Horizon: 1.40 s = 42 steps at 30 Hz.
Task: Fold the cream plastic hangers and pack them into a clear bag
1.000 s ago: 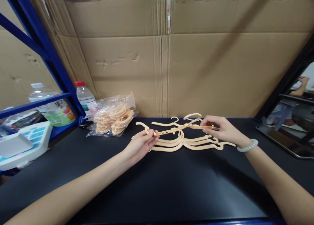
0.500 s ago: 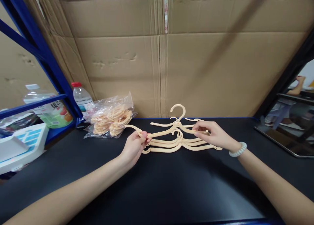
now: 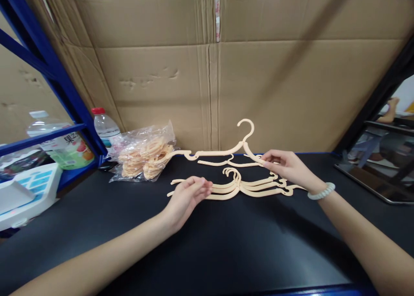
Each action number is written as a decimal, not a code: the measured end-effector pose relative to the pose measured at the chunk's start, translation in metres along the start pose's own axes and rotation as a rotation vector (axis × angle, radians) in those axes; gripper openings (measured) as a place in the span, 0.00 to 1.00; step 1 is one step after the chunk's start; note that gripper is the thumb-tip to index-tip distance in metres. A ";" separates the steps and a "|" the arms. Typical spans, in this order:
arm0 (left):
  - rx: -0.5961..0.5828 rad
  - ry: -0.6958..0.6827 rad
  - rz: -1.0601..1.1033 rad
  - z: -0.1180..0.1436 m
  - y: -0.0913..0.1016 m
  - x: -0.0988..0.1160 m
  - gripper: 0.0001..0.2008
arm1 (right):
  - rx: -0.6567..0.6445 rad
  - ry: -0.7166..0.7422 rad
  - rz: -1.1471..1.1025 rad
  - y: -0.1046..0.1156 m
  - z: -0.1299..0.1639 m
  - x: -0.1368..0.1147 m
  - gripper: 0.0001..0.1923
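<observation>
A cream plastic clothes hanger [image 3: 220,152] is tilted above the table, its hook up and its left arm reaching toward the bag. My right hand [image 3: 286,166] pinches the right arm of this hanger. My left hand [image 3: 189,199] is apart from it, fingers loosely stretched out over the left arms of a row of overlapping hangers [image 3: 258,193]. Those hangers lie flat on the black table, hooks bunched in the middle; my left hand hides part of them. Behind them lies another hanger [image 3: 213,163], partly hidden by my right hand.
On the left, a clear plastic bag [image 3: 144,156] full of cream hanger parts lies by a red-capped bottle [image 3: 106,130]. A white device with blue keys [image 3: 39,182] stands at the far left. Cardboard [image 3: 161,85] walls the back. A dark-framed panel [image 3: 371,179] is at the right.
My left hand has let go of the hanger's left arm and come down a little. My right hand now holds the hanger alone, and it has risen and tilted. More folding ends show spread outward.
</observation>
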<state>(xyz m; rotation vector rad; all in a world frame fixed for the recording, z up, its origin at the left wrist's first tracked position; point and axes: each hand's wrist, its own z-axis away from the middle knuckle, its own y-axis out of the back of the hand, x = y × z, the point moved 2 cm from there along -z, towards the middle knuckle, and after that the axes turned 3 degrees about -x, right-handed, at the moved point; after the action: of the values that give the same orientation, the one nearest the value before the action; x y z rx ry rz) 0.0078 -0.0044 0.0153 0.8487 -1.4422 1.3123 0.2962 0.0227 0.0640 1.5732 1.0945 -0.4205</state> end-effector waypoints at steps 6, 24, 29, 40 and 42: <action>-0.658 -0.755 -1.090 0.041 -0.029 -0.005 0.06 | -0.240 -0.078 -0.024 0.006 0.003 0.000 0.15; -0.634 -0.907 -1.502 0.041 -0.028 -0.015 0.07 | -0.665 -0.057 0.286 -0.014 0.009 0.008 0.05; -0.650 -0.891 -1.525 0.042 -0.028 -0.015 0.07 | -0.670 -0.075 0.455 -0.023 0.012 0.003 0.04; -0.652 -0.822 -1.508 0.039 -0.028 -0.014 0.09 | -0.597 -0.104 0.592 -0.018 0.011 0.006 0.05; -0.653 -0.819 -1.505 0.039 -0.028 -0.014 0.09 | -0.604 -0.100 0.580 -0.019 0.011 0.006 0.05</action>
<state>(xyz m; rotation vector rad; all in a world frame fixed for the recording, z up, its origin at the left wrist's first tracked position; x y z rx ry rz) 0.0305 -0.0494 0.0121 1.5531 -1.0912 -0.6657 0.2864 0.0141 0.0450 1.2265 0.5646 0.2113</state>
